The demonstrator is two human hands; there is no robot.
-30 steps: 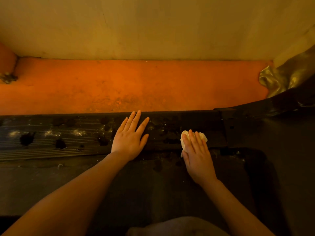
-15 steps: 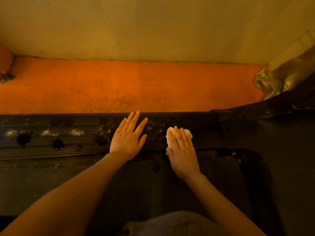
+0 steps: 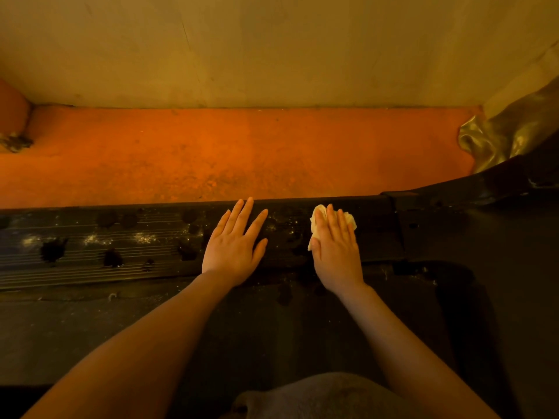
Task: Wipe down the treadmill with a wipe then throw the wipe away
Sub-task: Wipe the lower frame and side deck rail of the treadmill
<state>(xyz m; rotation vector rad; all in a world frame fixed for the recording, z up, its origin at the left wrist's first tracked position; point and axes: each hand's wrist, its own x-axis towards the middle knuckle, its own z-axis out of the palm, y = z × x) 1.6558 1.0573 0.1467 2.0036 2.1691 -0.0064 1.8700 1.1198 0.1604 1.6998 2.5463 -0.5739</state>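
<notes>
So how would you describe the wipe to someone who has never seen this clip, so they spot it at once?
Find the dark ribbed side rail of the treadmill, running across the middle below the orange floor. Two hands lie flat on it; go to the right hand, nearer the rail's right end. The wipe is the pale crumpled scrap showing from under its fingers, the only light thing on the black rail besides dusty specks.

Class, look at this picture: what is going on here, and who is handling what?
A person is wiping a treadmill's dark side rail. The right hand presses a crumpled white wipe flat against the rail with straight fingers. The left hand rests open on the rail beside it. Pale dusty specks and dark blotches show on the ribbed stretch to the left, so the cleaning is unfinished and the wipe is not yet thrown away.
</notes>
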